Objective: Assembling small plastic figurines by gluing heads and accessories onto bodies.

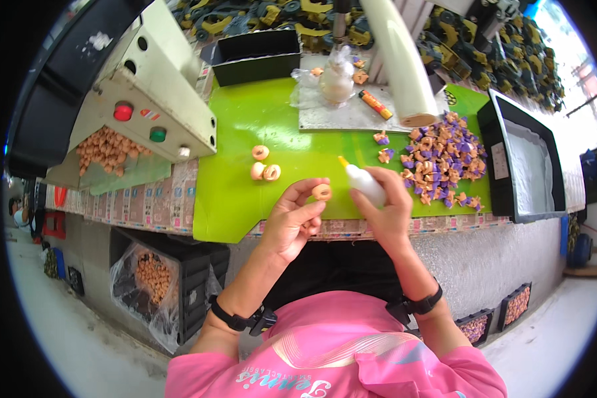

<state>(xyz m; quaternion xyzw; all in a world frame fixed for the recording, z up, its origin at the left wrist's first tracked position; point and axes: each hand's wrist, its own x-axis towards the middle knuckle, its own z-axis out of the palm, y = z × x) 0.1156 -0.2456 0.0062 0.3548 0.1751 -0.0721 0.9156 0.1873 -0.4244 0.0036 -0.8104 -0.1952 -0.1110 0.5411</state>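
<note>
Green sheet-covered surface [245, 199], centre of frame, carrying the items listed. Left hand [292, 222], just below centre: its grip is closed on a small tan ring piece [322, 192], pinched between thumb and fingertips and held above the near edge of the surface. Right hand [389, 205], right of centre: its grip is wrapped around a white squeeze bottle [363, 184], whose yellow nozzle tip points up and left, close beside the ring piece but not visibly touching it. Three loose tan rings [265, 166], left of centre on the green sheet, well apart from the hands; two lie touching, one sits a little above them. Pile of mixed purple and tan pieces [441, 159], right of centre, just beyond the right hand. Black tray [487, 142] with white lining, right edge of the surface, beside the pile. Black bin [255, 56], upper centre. Clear plastic bag [335, 76] resting on a grey mat, upper centre, with a small orange tube [375, 104] beside it. Cream machine housing [159, 93] with one red and one green button, upper left; tan rings heaped in a chute [106, 149] below it. Black wristbands on both forearms; pink shirt at the lower edge.
</note>
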